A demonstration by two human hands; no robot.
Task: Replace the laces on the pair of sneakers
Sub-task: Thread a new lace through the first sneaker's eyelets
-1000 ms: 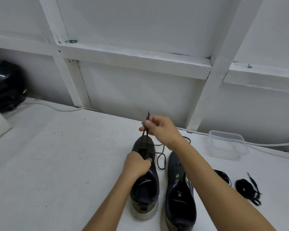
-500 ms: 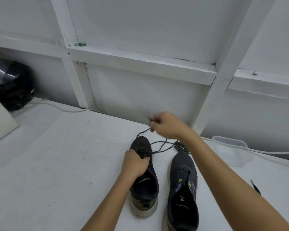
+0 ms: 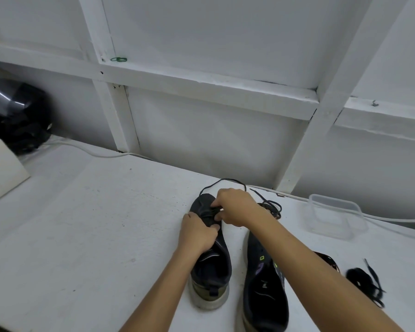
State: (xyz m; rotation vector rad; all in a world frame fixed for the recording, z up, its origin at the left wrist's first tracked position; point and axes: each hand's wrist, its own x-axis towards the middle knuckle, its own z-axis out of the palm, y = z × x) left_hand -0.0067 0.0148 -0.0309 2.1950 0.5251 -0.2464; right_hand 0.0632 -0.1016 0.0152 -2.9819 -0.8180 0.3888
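**Both hands on the left sneaker, lace half loose**

So here's where I'm at. My left hand (image 3: 198,232) is curled around the tongue area of the left sneaker (image 3: 211,255), thumb pressed against the upper, holding it steady on the white table (image 3: 82,224). My right hand (image 3: 236,207) is right above it near the toe end, fingers pinching the black lace (image 3: 222,182) at the front eyelets. From there the lace loops up and out past the toe of the shoe and comes back down behind my right hand, and a messy bit of it (image 3: 270,207) is lying on the table just beyond my wrist.

The right sneaker (image 3: 264,291) sits just beside the first one, heel toward me, with my right forearm crossing over it, so I can't tell how its eyelets look.

Off to my right there's a bundle of black lace (image 3: 362,281) on the table, and another dark coil (image 3: 327,259) peeking out from behind my forearm. A clear plastic container (image 3: 336,216) sits further back near the wall, a white cable (image 3: 94,152) runs along the table's back edge, and something black and shiny (image 3: 15,116) is in the far left corner.
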